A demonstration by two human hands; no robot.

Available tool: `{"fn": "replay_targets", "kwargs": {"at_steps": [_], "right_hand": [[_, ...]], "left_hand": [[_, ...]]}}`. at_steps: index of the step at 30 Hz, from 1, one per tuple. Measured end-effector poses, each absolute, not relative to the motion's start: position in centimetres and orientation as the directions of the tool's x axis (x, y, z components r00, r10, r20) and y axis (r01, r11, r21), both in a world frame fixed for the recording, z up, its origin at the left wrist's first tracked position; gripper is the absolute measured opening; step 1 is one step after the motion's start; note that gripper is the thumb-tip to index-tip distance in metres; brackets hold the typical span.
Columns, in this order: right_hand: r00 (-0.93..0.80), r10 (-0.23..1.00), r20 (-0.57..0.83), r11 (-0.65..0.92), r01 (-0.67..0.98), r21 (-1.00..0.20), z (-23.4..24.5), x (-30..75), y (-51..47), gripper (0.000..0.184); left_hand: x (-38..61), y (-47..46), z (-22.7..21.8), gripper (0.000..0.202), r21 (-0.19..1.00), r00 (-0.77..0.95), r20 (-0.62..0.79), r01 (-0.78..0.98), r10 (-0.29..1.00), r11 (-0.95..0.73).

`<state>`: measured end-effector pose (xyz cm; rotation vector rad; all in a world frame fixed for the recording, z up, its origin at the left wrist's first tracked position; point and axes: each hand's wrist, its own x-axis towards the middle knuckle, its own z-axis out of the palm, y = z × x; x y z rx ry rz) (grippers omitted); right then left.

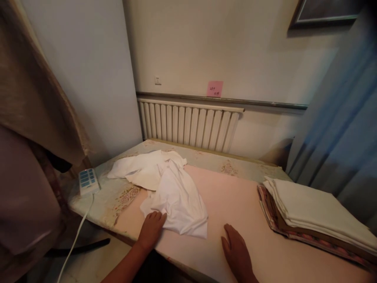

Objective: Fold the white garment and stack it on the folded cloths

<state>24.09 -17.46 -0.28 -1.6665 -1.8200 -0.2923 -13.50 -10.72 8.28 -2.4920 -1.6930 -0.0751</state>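
A crumpled white cloth [179,196], perhaps a garment, lies on the pink sheet [229,192] that covers the middle of the table. My left hand [151,230] rests at the near left edge of this cloth, its fingertips touching the fabric and not visibly gripping it. Apart from the cloth, to its right, my right hand [235,249] lies on the pink sheet with thumb and fingers apart, holding nothing. Behind the crumpled cloth, a second white part or piece [141,167] spreads toward the back left; whether the two are joined I cannot tell.
At the right lies a folded stack of white fabric [315,204] over brown and patterned cloth. A power strip [88,181] with a cord sits on the table's left corner. A radiator [188,122] runs along the wall behind; a blue curtain [338,114] hangs at right.
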Motion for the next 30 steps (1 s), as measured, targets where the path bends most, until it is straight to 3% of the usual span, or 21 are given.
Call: {"fn": "replay_targets", "kwargs": {"at_steps": [3, 6, 11, 14, 19, 26, 30], "right_hand": [[-0.075, 0.762, 0.643, 0.280, 0.934, -0.223, 0.5, 21.8, -17.6, 0.049], [-0.259, 0.693, 0.673, 0.418, 0.905, -0.082, 1.8, 19.3, -17.6, 0.057], [-0.474, 0.653, 0.591, 0.525, 0.845, 0.097, 3.7, 16.8, -16.4, 0.061], [-0.474, 0.661, 0.582, 0.540, 0.839, 0.070, 3.5, 16.4, -15.4, 0.056], [-0.364, 0.620, 0.695, 0.541, 0.840, -0.043, 2.6, 16.9, -14.9, 0.032], [-0.397, 0.667, 0.630, 0.551, 0.833, -0.058, 4.3, 20.7, -17.4, 0.032], [-0.425, 0.686, 0.590, 0.529, 0.848, -0.005, 3.8, 23.4, -18.6, 0.034]], "left_hand": [[-12.4, -12.1, 8.1, 0.040, -0.057, 0.354, 0.085, 0.935, 0.931, -0.350], [-11.0, -13.5, 8.2, 0.037, -0.038, 0.350, 0.075, 0.937, 0.934, -0.348], [-8.7, -15.8, 8.0, 0.035, 0.011, 0.365, 0.041, 0.931, 0.930, -0.365], [-7.3, -17.0, 7.7, 0.035, 0.047, 0.386, 0.001, 0.922, 0.923, -0.385], [-5.2, -18.4, 7.4, 0.034, 0.115, 0.392, -0.027, 0.915, 0.920, -0.387], [-2.0, -19.8, 8.3, 0.030, 0.237, 0.423, -0.094, 0.889, 0.901, -0.393], [0.3, -20.8, 9.0, 0.028, 0.293, 0.473, -0.140, 0.859, 0.870, -0.420]]}}
